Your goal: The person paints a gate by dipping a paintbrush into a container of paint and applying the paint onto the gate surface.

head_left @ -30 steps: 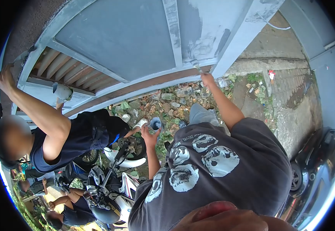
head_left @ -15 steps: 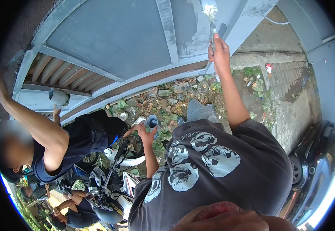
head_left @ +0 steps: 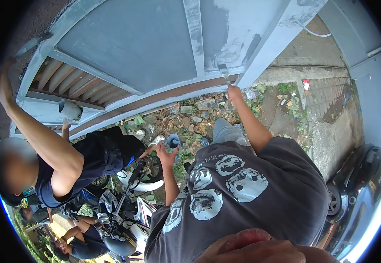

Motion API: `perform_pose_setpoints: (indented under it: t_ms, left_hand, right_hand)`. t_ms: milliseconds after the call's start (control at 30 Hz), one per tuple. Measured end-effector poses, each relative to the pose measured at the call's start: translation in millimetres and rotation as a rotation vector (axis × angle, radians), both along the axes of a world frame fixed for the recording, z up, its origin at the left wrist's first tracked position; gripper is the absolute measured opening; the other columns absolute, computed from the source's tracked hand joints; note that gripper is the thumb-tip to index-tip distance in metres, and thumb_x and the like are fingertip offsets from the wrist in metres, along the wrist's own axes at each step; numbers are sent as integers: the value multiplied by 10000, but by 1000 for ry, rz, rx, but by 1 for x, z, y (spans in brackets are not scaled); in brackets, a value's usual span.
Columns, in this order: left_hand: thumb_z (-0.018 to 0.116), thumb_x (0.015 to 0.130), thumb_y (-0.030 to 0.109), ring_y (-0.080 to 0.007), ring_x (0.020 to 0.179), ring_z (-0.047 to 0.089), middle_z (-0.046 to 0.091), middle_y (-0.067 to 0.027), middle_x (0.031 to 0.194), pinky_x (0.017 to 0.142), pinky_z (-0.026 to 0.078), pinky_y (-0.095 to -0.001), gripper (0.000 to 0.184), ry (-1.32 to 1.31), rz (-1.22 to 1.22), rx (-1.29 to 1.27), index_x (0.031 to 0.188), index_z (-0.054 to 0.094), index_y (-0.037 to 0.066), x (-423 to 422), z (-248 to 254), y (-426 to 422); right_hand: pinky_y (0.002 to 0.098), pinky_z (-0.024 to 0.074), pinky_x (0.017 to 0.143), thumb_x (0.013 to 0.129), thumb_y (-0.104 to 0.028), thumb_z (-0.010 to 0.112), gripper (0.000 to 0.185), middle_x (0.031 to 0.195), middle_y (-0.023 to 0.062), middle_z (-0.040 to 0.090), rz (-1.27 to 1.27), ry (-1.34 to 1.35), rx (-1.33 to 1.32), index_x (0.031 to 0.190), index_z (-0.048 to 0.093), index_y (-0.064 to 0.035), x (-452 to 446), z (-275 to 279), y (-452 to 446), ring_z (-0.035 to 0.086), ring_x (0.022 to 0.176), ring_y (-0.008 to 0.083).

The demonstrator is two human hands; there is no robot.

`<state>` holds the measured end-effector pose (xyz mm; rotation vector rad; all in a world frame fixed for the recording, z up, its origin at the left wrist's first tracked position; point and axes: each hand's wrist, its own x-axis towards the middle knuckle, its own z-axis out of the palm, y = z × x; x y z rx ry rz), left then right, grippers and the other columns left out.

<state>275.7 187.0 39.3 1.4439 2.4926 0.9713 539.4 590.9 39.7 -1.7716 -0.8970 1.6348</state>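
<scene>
Curling round a cup [head_left: 173, 141], blue-grey inside, the left hand [head_left: 167, 156] is mid-frame; the right hand [head_left: 234, 93] grips a brush [head_left: 224, 72], upper centre.

Right arm [head_left: 255, 123] reaches forward from the torso [head_left: 282, 184], angling slightly inward, looks almost straight; right hand [head_left: 234, 93] at its far end, fingers curled into a firm grip, fingertips too small for me to make out; left forearm [head_left: 170, 183] points forward too, its hand nearer the body; left hand [head_left: 167, 156] out ahead, thumb and fingers bent round in a wide curve, gripping; both forearms bare; hands well apart.
</scene>
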Motion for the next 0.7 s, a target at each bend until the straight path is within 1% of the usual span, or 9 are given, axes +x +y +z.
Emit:
perform_pose_setpoints:
  t_ms: [100,200,267,300,367,467,533,600,700]
  left_hand:
    - [904,685,352,-434,1232,457,483,-196,1319,931,401,-582,728,-11,-2,-2,1178,526,-27,1,2,-4]
    - [904,678,344,-436,1221,465,491,-194,1307,935,403,-577,721,-12,15,-47,1172,540,-33,0,5,-1]
    - [905,670,347,-435,1221,473,498,-198,1305,941,402,-575,727,6,-1,65,1171,546,-38,-1,-3,-2]
    - [905,670,347,-435,1221,473,498,-198,1305,941,402,-575,727,3,0,64,1171,546,-38,1,-1,-1]
    - [907,663,348,-424,1236,475,494,-198,1320,946,401,-575,741,-56,36,-53,1181,537,-32,2,6,5]
    - [906,660,341,-416,1229,485,495,-197,1323,952,402,-567,730,-55,14,-36,1180,552,-30,-1,6,14]
    - [904,655,331,-413,1203,500,515,-194,1291,962,407,-546,694,-52,25,-27,1150,579,-31,0,11,17]
    - [910,668,293,-426,1158,528,535,-217,1234,940,449,-524,679,-46,12,-26,1161,585,-42,2,22,23]
    - [914,663,295,-429,1150,535,542,-220,1221,936,456,-513,671,-35,-5,-13,1145,596,-46,2,26,27]
  right_hand:
    - [267,244,361,1007,-388,564,397,585,12,486,34,153,159,876,610,-15,-17,84,20,347,400,88]
    - [238,238,379,1010,-378,573,375,588,-8,478,22,238,234,884,611,-27,-18,197,6,325,415,62]
    - [224,229,392,1012,-377,582,369,594,-23,475,29,354,393,904,624,-27,-11,256,-15,310,423,45]
    - [224,229,392,1012,-377,582,369,594,-23,475,30,352,392,904,624,-27,-7,275,-18,310,423,45]
    - [220,222,396,1015,-385,584,370,599,-26,470,77,290,528,939,646,-29,5,302,-22,309,428,35]
    - [215,217,400,1013,-406,589,385,605,-30,465,75,165,684,966,662,-30,19,322,-20,306,432,28]
    - [212,217,401,1009,-419,594,395,605,-31,460,53,199,692,966,666,-33,22,329,-17,308,433,27]
    - [209,222,403,1006,-425,598,398,607,-29,461,33,259,734,966,666,-35,23,330,-11,319,440,30]
    - [208,229,405,1006,-435,594,405,609,-24,461,13,311,709,952,661,-39,13,332,-5,330,445,35]
